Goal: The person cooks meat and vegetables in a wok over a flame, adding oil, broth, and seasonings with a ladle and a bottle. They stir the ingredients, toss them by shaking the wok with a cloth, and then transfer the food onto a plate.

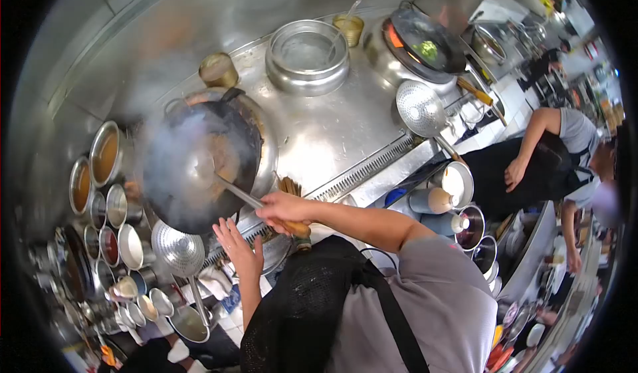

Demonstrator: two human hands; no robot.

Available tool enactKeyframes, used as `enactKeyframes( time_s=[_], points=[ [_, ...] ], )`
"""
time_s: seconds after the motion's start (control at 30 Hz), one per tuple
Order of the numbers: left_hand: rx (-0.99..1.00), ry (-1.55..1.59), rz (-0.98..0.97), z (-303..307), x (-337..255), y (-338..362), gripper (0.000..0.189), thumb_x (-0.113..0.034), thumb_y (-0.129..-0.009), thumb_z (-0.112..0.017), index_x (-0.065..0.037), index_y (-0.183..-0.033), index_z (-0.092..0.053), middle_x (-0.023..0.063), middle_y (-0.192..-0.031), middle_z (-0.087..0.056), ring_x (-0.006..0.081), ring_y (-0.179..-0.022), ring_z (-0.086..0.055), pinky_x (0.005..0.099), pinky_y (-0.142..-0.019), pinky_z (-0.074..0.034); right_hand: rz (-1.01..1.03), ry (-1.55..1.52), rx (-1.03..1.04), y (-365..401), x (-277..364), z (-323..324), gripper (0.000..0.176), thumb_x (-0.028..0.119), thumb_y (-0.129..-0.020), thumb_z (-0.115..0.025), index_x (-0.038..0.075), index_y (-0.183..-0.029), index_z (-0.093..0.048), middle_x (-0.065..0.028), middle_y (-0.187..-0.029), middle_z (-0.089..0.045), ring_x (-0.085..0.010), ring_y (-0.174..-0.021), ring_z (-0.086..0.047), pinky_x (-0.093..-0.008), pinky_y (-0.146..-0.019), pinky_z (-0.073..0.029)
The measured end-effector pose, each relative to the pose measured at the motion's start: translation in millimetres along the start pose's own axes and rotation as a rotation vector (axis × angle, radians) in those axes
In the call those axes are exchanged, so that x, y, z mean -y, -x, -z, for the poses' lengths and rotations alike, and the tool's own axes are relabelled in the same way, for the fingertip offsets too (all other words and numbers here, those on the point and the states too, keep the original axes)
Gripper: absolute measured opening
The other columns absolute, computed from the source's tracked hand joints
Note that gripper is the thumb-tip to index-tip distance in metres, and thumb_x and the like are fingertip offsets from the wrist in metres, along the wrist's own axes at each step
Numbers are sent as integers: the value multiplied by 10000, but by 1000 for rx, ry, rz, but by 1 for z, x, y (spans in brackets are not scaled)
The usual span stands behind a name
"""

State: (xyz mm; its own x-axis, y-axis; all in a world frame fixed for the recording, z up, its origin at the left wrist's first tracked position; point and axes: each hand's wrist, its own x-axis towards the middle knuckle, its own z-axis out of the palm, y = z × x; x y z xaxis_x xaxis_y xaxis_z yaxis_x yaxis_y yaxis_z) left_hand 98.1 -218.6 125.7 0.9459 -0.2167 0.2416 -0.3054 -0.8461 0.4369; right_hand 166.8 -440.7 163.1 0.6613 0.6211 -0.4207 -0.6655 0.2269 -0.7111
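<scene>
- As we look down through the head camera, our right hand (286,209) is curled tight around the wooden grip of a ladle (234,191), with the fingers wrapped and pressed together on it.
- Ahead of that hand the ladle's metal shaft runs into the wok (199,167). Its bowl is down among the food, and steam clouds the wok's far side.
- Our left hand (236,243) sits just beside the right one, fingers spread and holding nothing. It is close to the wok's rim, but we cannot tell whether it touches.
- Just past the left hand's fingertips lies a perforated strainer (177,250), its handle pointing back towards us.
- Farther out beyond the strainer, seasoning pots (105,155) stand in rows.
- Beyond the wok, well apart from both hands, a steel basin (307,55) sits on the steel surface (325,130).
- Far off on the right hand's outer side, a second wok (425,44) holds something green, and a co-worker (555,150) in a dark apron stands nearby.
</scene>
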Motion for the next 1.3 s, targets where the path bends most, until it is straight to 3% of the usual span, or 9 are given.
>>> enactKeyframes(
  time_s=[0.13, 0.27, 0.37, 0.57, 0.77, 0.87, 1.03, 1.17, 1.3],
  points=[
    [-3, 5, -28, -8, 9, 4, 877, -72, -781, -728, 59, -1506, -251, 296, -1546, -278, 529, -1458, -169, 572, -1182, -192, 665, 1215, -415, -15, -12, 28, 469, 198, -900, -579, -39, -1298, -510, -287, -813, -666, -405, -774, -699, -505, -687, -566],
    [-70, 90, -45, -13, 24, 6, 852, -35, -773, -712, 47, -1500, -274, 275, -1530, -331, 522, -1458, -186, 558, -1188, -195, 322, 1448, -498, -16, 11, 38, 592, 209, -922, -556, -2, -1451, -393, -300, -805, -668, -471, -746, -668, -552, -724, -551],
    [-61, 87, 42, -3, 25, 6, 775, -64, -832, -700, 33, -1495, -312, 250, -1547, -331, 475, -1480, -183, 505, -1193, -218, 346, 1358, -521, -12, 7, 23, 557, 207, -935, -565, -45, -1412, -421, -229, -739, -664, -381, -636, -680, -471, -598, -560],
    [-164, 424, 278, 12, 22, 30, 606, -81, -913, -650, -31, -1470, -416, 212, -1528, -402, 385, -1466, -300, 440, -1181, -255, -148, -340, -167, 7, 33, 12, 373, 253, -976, -618, 25, -1264, -553, -22, -643, -565, -117, -418, -491, -252, -373, -378],
    [-262, 439, 467, 31, 25, 90, 464, -48, -904, -647, 4, -1352, -536, 217, -1413, -528, 373, -1371, -452, 414, -1119, -365, 62, 942, -353, 4, 42, 6, 568, 239, -933, -630, 11, -1427, -466, -136, -726, -680, -227, -604, -653, -376, -520, -511],
    [-308, 545, 583, 34, 23, 111, 435, -54, -937, -628, -22, -1361, -539, 167, -1362, -558, 257, -1253, -553, 370, -1003, -475, 392, 1414, -527, -40, 42, 24, 586, 202, -908, -611, 56, -1451, -446, -293, -851, -665, -494, -797, -637, -519, -767, -522],
    [-307, 619, 614, 46, 24, 114, 395, -74, -925, -636, -6, -1309, -577, 183, -1330, -588, 312, -1235, -565, 377, -972, -483, 390, 1361, -271, -53, 41, 71, 592, 149, -922, -573, 165, -1494, -419, -273, -1010, -669, -427, -943, -650, -510, -849, -509],
    [-284, 518, 555, 63, 44, 117, 387, -65, -922, -624, -9, -1302, -576, 180, -1302, -595, 314, -1199, -579, 379, -951, -490, 333, 1972, -335, 2, 48, 92, 724, 70, -858, -588, 396, -1481, -419, -153, -911, -630, -368, -855, -666, -479, -761, -544],
    [-296, 471, 582, 78, 65, 126, 357, -47, -940, -622, -32, -1294, -590, 142, -1303, -597, 267, -1220, -572, 368, -972, -493, 288, 2316, -443, 74, 98, 56, 661, 40, -834, -601, 344, -1416, -531, -106, -855, -621, -324, -728, -660, -435, -674, -548]
  ],
)
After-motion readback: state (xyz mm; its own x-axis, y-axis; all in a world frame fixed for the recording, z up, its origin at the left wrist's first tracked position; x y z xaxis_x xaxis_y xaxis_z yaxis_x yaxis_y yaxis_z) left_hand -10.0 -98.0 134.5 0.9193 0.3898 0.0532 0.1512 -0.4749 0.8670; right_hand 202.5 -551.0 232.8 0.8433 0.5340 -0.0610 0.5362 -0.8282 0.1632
